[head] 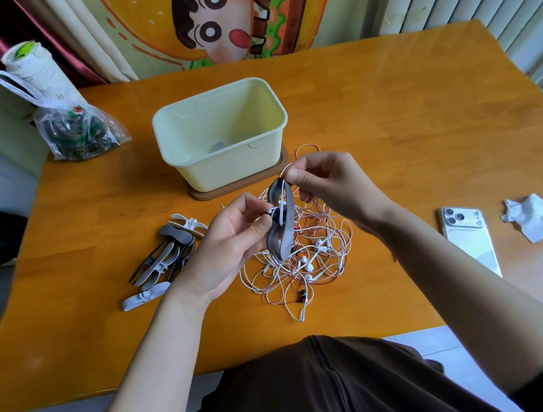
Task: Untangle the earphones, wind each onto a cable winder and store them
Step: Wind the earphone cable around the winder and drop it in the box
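A tangle of white and reddish earphones (pixel 308 263) lies on the wooden table (pixel 393 141) in front of me. Above it, my left hand (pixel 230 245) grips a grey cable winder (pixel 283 225), held upright, with a white cable end pinched against its middle. My right hand (pixel 326 184) pinches a white earphone cable at the winder's top; the cable loops up behind my fingers. A pile of grey, black and white spare winders (pixel 166 257) lies to the left of my left hand. A pale yellow storage box (pixel 222 132) stands open behind the tangle.
A phone (pixel 471 238) lies face down at the right with a crumpled tissue (pixel 534 216) beyond it. A plastic bag of dark items (pixel 77 131) and a white bag (pixel 31 71) sit at the table's back left. The box rests on a brown lid.
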`<action>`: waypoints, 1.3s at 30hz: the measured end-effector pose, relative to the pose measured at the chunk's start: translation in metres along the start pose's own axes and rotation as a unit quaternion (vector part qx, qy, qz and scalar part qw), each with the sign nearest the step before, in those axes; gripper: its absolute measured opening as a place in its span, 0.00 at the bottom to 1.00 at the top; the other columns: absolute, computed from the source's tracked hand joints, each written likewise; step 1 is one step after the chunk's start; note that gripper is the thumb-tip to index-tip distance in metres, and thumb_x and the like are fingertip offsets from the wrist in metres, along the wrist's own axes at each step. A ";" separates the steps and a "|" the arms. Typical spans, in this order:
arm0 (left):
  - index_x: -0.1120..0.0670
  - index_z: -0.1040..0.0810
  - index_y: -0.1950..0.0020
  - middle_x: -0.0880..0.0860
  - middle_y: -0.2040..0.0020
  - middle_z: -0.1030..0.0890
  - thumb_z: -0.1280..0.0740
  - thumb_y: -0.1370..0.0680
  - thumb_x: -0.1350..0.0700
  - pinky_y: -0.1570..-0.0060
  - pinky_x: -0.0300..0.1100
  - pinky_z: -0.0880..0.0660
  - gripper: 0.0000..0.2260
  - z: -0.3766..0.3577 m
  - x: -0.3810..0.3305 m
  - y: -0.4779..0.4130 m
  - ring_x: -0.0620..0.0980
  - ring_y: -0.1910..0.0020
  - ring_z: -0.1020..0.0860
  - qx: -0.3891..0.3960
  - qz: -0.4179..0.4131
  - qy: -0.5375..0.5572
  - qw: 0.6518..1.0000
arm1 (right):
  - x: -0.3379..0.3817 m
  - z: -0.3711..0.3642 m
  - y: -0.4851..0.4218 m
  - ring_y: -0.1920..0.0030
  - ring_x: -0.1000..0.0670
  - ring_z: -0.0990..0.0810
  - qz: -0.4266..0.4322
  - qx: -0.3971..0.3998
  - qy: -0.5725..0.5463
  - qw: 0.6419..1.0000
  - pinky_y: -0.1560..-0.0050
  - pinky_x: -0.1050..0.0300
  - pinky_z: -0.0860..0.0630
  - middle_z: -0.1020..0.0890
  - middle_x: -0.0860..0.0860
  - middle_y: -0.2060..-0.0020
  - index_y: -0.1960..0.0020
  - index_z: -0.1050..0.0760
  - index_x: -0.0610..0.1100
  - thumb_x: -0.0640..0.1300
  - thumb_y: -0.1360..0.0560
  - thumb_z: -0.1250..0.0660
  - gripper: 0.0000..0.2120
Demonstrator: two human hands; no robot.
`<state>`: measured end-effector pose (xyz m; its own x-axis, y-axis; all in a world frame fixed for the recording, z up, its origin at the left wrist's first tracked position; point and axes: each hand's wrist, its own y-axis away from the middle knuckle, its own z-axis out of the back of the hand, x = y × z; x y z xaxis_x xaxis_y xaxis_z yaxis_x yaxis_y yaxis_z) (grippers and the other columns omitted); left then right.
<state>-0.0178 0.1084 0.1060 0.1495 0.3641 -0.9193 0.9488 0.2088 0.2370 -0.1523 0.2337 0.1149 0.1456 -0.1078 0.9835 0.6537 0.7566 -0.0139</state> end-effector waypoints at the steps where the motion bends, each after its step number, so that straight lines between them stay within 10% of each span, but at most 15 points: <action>1: 0.57 0.30 0.53 0.51 0.56 0.18 0.39 0.23 0.66 0.60 0.36 0.22 0.04 0.001 0.000 0.000 0.45 0.55 0.18 0.004 0.003 -0.010 1.000 | -0.002 -0.001 0.000 0.72 0.59 0.26 -0.008 -0.002 -0.007 1.000 0.67 0.68 0.29 0.23 0.57 0.75 0.61 0.22 0.45 0.39 0.24 0.35 0.08; 16: 0.55 0.26 0.56 0.48 0.58 0.18 0.36 0.24 0.70 0.54 0.35 0.23 0.09 -0.003 0.003 -0.010 0.44 0.53 0.20 -0.066 -0.098 -0.096 0.988 | -0.021 -0.022 0.020 0.73 0.59 0.27 -0.179 0.040 -0.153 0.971 0.69 0.69 0.28 0.24 0.54 0.75 0.62 0.26 0.41 0.43 0.20 0.41 0.14; 39: 0.52 0.23 0.51 0.52 0.53 0.21 0.35 0.23 0.65 0.58 0.35 0.24 0.08 -0.006 0.019 -0.017 0.45 0.55 0.21 -0.255 -0.145 -0.063 0.954 | -0.024 -0.042 0.027 0.71 0.54 0.33 -0.124 0.093 0.082 0.984 0.67 0.65 0.25 0.34 0.53 0.73 0.55 0.23 0.45 0.42 0.18 0.46 0.14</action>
<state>-0.0324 0.1171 0.0861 -0.0366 0.1190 -0.9922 0.7014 0.7103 0.0593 -0.1065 0.2296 0.0835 0.1263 -0.3959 0.9096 0.5389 0.7972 0.2722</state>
